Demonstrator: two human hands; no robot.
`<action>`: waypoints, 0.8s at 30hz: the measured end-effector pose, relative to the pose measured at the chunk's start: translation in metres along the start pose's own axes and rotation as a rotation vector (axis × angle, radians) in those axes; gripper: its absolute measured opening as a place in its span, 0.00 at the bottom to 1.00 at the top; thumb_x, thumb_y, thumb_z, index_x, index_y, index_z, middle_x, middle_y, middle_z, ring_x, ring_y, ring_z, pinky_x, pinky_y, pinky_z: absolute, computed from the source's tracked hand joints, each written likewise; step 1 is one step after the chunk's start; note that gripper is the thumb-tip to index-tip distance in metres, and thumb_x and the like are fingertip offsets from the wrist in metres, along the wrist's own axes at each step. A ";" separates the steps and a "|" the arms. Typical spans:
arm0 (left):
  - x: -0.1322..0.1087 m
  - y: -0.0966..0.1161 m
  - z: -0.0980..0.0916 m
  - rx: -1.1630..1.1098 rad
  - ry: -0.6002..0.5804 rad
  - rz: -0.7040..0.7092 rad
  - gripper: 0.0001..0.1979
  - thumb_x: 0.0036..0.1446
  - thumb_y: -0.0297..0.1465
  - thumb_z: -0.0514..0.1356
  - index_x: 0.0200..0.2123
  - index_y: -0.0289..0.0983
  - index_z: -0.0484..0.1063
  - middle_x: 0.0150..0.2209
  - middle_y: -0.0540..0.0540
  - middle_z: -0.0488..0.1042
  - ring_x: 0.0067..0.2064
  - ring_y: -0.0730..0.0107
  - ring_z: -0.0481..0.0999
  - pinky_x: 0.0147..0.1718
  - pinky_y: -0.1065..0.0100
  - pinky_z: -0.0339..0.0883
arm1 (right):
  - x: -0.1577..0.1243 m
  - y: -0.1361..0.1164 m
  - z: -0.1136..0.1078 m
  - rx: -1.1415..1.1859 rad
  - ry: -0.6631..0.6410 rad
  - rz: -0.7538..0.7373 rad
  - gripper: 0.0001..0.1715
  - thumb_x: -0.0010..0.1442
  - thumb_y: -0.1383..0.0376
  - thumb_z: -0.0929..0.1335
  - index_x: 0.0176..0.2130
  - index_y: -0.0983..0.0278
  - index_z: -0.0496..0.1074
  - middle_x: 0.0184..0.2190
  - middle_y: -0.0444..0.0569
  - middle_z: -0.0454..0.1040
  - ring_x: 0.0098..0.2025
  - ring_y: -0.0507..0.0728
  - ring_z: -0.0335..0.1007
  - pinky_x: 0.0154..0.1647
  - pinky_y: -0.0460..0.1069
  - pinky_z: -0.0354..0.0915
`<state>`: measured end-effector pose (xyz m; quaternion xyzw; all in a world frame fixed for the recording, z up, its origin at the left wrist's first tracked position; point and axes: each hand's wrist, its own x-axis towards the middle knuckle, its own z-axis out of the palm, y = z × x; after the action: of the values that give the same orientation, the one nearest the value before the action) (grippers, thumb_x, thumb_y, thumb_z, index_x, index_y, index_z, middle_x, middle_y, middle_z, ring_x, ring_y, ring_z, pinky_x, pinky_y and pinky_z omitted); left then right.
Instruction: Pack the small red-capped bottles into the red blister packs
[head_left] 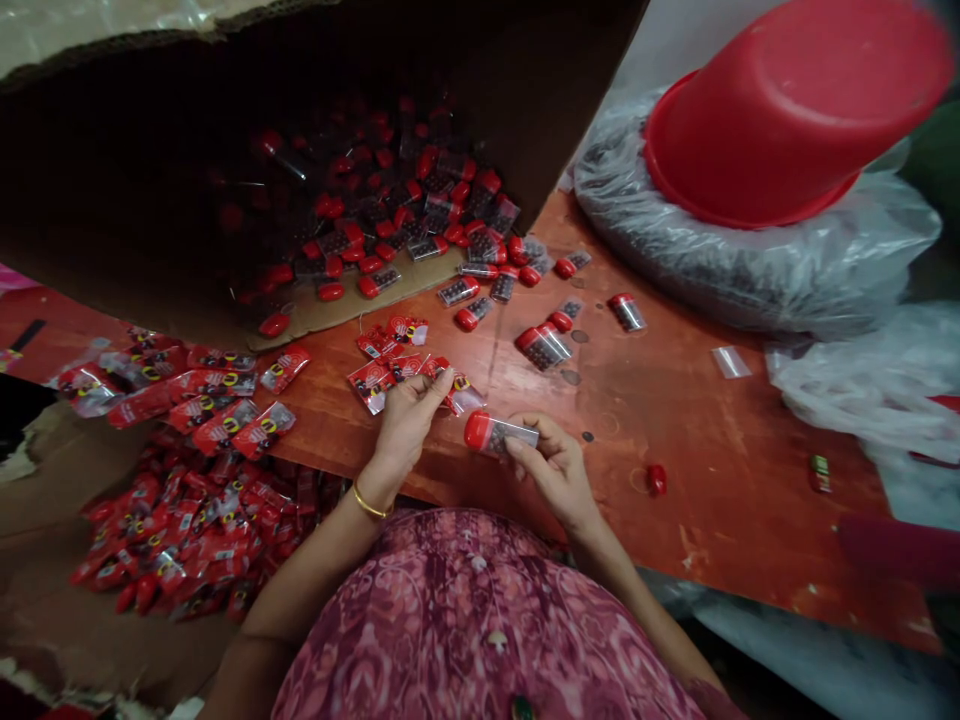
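Scuffed reddish wooden table (712, 470) in dim light

Table (712, 480): reddish-brown wood, scuffed, with pale scratches near its front edge.
Cardboard box (150, 200): lay on its side at the table's back, open mouth facing forward.
Box contents (390, 210): many red-capped vials, spilling over the flap onto the table.
Red basin (787, 110): sat upside down, tilted, on a bulging bag.
Bulging bag (750, 260): clear plastic, filled with something dark.
White plastic (862, 390): crumpled at the right edge.
Loose red cap (657, 479): lay alone on the wood.
Heap of red packets (187, 530): piled below the table's left side.
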<state>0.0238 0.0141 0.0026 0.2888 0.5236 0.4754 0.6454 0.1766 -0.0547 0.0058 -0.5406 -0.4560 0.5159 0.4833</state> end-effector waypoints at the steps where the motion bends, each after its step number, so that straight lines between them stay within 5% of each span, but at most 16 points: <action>1: -0.001 0.002 0.001 -0.004 -0.009 -0.013 0.23 0.32 0.49 0.69 0.18 0.34 0.69 0.18 0.53 0.70 0.22 0.77 0.67 0.25 0.73 0.62 | 0.001 0.001 0.000 -0.004 0.016 -0.001 0.13 0.52 0.55 0.69 0.32 0.63 0.68 0.19 0.39 0.66 0.17 0.47 0.56 0.18 0.43 0.54; 6: -0.006 0.009 0.004 -0.015 -0.047 -0.089 0.24 0.30 0.50 0.69 0.19 0.34 0.70 0.19 0.52 0.72 0.23 0.76 0.69 0.25 0.72 0.64 | 0.006 0.006 0.002 0.013 0.051 0.062 0.15 0.50 0.54 0.70 0.31 0.63 0.67 0.18 0.39 0.66 0.16 0.47 0.54 0.16 0.43 0.53; 15: -0.008 -0.003 0.003 -0.014 -0.120 0.007 0.21 0.39 0.48 0.67 0.23 0.34 0.71 0.21 0.52 0.72 0.24 0.75 0.70 0.27 0.72 0.65 | 0.007 0.008 0.007 0.085 0.050 0.088 0.17 0.50 0.53 0.70 0.32 0.63 0.67 0.16 0.38 0.66 0.14 0.46 0.55 0.16 0.43 0.54; 24: -0.013 -0.016 0.011 -0.060 -0.084 0.079 0.16 0.37 0.37 0.70 0.29 0.35 0.72 0.28 0.51 0.76 0.29 0.75 0.73 0.33 0.72 0.67 | 0.009 0.015 0.021 0.107 0.123 0.041 0.17 0.53 0.51 0.68 0.34 0.62 0.66 0.16 0.36 0.62 0.14 0.46 0.54 0.15 0.43 0.53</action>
<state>0.0395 -0.0029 -0.0033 0.3097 0.4696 0.5035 0.6558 0.1562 -0.0466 -0.0098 -0.5540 -0.3861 0.5152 0.5278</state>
